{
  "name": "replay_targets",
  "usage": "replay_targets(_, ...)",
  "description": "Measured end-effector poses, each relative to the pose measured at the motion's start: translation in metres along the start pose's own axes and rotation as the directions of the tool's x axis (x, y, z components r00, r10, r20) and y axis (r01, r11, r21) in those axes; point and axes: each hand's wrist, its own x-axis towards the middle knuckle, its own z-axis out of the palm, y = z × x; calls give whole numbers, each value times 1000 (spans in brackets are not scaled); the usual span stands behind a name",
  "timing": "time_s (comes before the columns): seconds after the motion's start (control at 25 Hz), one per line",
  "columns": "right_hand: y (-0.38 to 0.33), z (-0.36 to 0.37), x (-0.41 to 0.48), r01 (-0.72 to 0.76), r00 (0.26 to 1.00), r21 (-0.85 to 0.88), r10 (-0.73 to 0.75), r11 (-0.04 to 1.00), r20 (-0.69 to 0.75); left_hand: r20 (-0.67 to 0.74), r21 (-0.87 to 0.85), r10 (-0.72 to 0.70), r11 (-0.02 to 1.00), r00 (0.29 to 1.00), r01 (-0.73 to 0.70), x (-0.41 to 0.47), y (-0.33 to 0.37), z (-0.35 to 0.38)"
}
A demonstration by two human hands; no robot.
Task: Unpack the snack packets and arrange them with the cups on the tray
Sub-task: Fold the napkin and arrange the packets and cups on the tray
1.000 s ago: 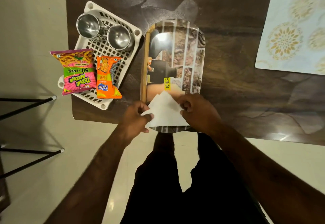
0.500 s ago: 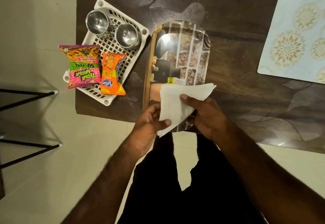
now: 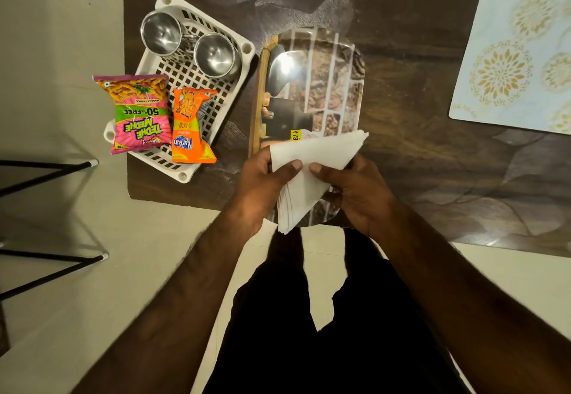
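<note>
Folded white paper napkins (image 3: 309, 174) are pinched by left hand (image 3: 262, 183) and right hand (image 3: 358, 191) over the glossy printed tray (image 3: 321, 62); the pink snack packet (image 3: 139, 115) and orange snack packet (image 3: 190, 127) are found leftward, nearer the left hand

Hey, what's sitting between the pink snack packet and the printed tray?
Head view: the orange packet lies there on the white basket, then a strip of dark table.

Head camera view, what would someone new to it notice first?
The folded white napkins, pinched between the left hand and the right hand over the near end of the printed tray, in mid-frame. Next come the pink snack packet and orange snack packet, lying on the near part of the white basket at left, with two steel cups at its far end.
</note>
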Motion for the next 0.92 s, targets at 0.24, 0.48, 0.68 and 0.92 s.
replay_targets(0.24, 1, -22, -16, -228, 973, 52, 226, 972, 43, 105, 506, 635, 628, 765, -591, -22, -3, -4)
replay_targets(0.48, 13, -31, -13, -292, 956, 183, 289, 939, 43, 533, 719, 594, 59, 603, -693, -24, -46, -12)
replay_targets(0.68, 29, -34, 1, -120, 978, -17, 116, 993, -174, 633, 718, 539, -143, 555, -681, -13, -65, -17)
replay_targets(0.92, 27, -29, 11, 27, 963, -485, -153, 874, -220, 634, 751, 451, -162, 628, -640, -8, -80, -11)
